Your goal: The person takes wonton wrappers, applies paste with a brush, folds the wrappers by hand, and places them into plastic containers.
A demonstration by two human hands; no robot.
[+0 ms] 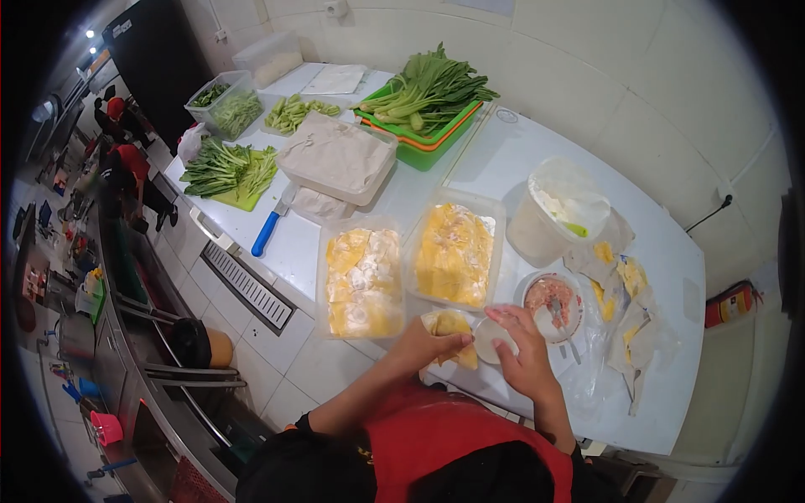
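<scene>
My left hand (426, 344) holds a yellow dough wrapper (453, 325) at the table's near edge, its fingers wrapped round it. My right hand (521, 345) is just to the right, fingers apart, over a small round whitish dish (493, 339). Beyond the hands stands a clear tray of yellow folded pieces (454, 256), and left of it another tray of floury yellow pieces (364, 281). A bowl of pink minced filling (551, 303) with a metal utensil in it is right of my right hand.
A white tub (553, 210) stands behind the bowl; wrappers on cloth and plastic (629, 323) lie at right. Further left are a blue-handled knife (267, 234), cut greens (222, 172), a covered container (335, 155) and a green basket (423, 149). Two people (134, 163) stand far left.
</scene>
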